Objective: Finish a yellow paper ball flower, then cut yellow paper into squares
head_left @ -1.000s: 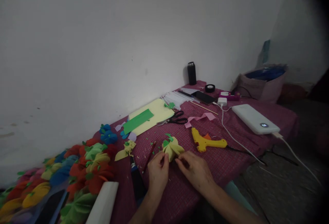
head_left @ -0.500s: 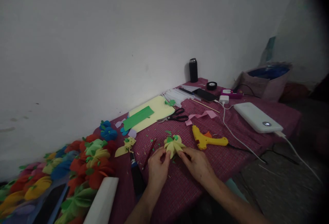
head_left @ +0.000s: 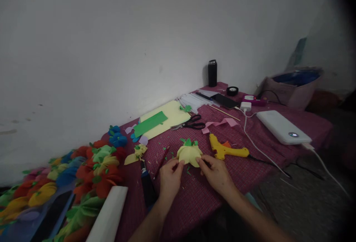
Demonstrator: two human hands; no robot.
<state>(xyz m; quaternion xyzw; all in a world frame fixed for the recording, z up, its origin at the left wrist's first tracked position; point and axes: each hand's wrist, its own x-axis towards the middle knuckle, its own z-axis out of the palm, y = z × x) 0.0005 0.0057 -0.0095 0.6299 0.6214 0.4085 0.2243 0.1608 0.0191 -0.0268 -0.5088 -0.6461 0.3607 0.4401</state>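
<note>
A pale yellow paper flower (head_left: 189, 155) with green pieces on its top is held between my two hands over the table. My left hand (head_left: 170, 175) pinches its left edge between thumb and fingers. At its right edge my right hand (head_left: 216, 172) grips a petal, fingers closed. To the right of my right hand lies a yellow glue gun (head_left: 229, 150). A dark red pencil-like stick (head_left: 161, 161) rests beside my left hand, with small green scraps scattered around. Black-handled scissors (head_left: 191, 122) lie behind the flower.
Many coloured paper flowers (head_left: 105, 177) crowd the left side. Yellow sheets (head_left: 178, 113) and a green strip (head_left: 150, 124) lie at the back. A white power bank (head_left: 282, 128) with cables sits right. A black can (head_left: 212, 73) stands by the wall.
The yellow flower has turned in my hands, so a broad petal now faces me. My right hand has shifted slightly along its edge. The view has moved a little to the left.
</note>
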